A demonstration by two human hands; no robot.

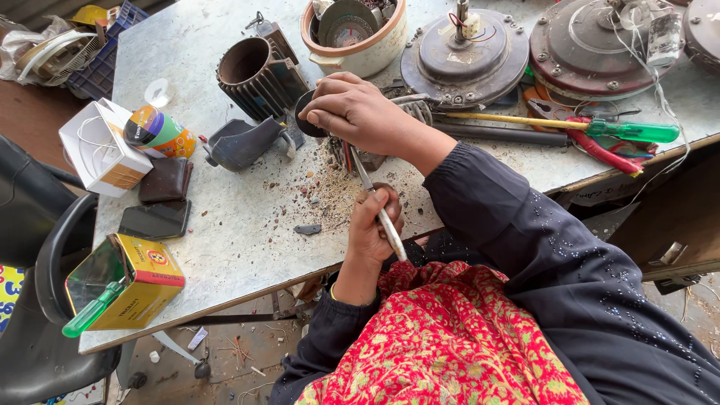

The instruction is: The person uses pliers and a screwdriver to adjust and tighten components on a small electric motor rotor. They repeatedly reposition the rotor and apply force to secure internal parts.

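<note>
Scraping is the step in hand, judged from the debris on the bench (247, 225): the left hand (373, 225) is closed round a slim metal tool (375, 202), its long axis running from near the body up-left. The tip points at a small dark part (306, 114) that the right hand (360, 112) pins under curled fingers mid-bench. Next move likely calls for steady pressure along that axis.

The right hand (360, 112) hides the part it presses; the fan motor (701, 30) beside it is cut off.
</note>
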